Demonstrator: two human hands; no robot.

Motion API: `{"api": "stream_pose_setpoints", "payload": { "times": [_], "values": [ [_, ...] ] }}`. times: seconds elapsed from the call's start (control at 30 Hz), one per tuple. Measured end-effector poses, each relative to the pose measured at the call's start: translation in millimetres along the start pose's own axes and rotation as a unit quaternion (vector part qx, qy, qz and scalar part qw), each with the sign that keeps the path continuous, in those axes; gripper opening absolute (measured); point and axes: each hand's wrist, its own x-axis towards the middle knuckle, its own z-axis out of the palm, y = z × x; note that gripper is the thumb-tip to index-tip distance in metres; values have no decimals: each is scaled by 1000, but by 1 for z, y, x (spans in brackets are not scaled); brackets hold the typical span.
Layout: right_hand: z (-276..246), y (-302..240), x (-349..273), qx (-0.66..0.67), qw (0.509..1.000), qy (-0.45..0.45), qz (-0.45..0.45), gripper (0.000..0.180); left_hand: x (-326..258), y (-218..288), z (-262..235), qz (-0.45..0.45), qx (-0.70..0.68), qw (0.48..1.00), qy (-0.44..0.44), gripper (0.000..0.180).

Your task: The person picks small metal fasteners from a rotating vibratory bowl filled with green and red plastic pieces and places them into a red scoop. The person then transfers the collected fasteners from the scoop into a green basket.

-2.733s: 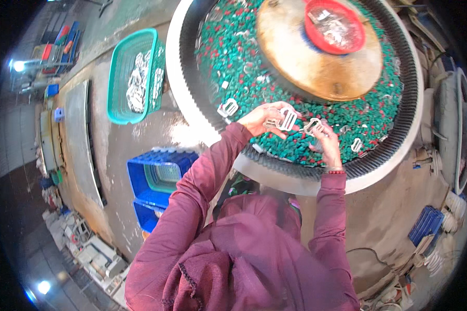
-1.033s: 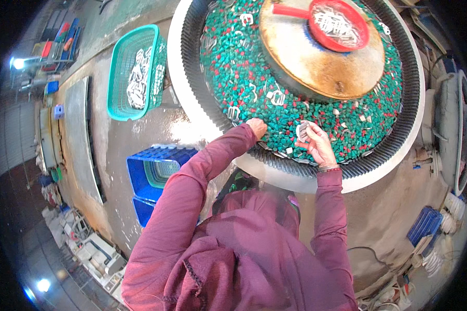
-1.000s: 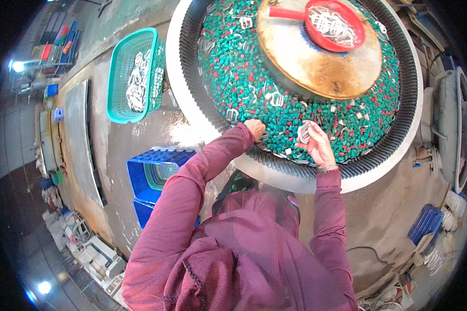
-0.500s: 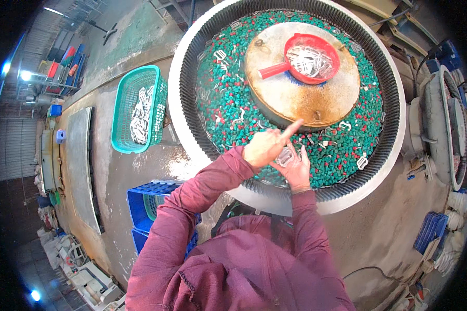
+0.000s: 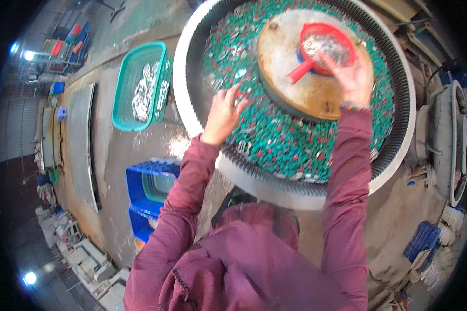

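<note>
Pieces of pale metal [image 5: 321,44] lie in a red long-handled pan [image 5: 301,70], upper right of the frame. The pan rests on a rust-stained round hub [image 5: 280,67], presumably because that flat top keeps it apart from the green and red chips [image 5: 275,142] filling the ring below. The right hand [image 5: 354,82] is at the pan, fingers loosely spread with no piece visible between them (blur hides whether they touch the contents). The left hand [image 5: 224,115], near the centre, hangs at the chips, half-curled and parted, apparently holding nothing. More metal pieces lie in a green basket [image 5: 117,96] at upper left, beside the pale bowl rim [image 5: 180,67]; its mesh sides would suit wet pieces.
</note>
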Motion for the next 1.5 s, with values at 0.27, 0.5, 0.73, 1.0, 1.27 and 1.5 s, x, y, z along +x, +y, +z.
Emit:
{"api": "stream_pose_setpoints", "payload": {
  "times": [0.27, 0.5, 0.73, 1.0, 1.27, 1.5],
  "values": [
    [-118, 50, -122, -264, 940, 143, 162, 34, -60, -62, 134, 29, 168, 840, -515, 28],
    [-228, 139, -127, -824, 562, 29, 61, 36, -116, -59, 190, 63, 247, 892, -373, 14],
    [-225, 175, -52, -899, 317, -89, 290, 42, -73, -73, 153, -3, -37, 969, -245, 16],
    [-250, 188, -77, -962, 162, -81, 205, 30, -38, -18, 115, -43, -169, 969, -174, 25],
    [-217, 115, -158, -790, 559, -64, 244, 60, -59, -12, 126, -129, -322, 871, -349, 26],
    [-154, 109, -194, -317, 916, -1, 248, 56, -58, 24, 125, -32, -350, 827, -439, 53]
  ]
}}
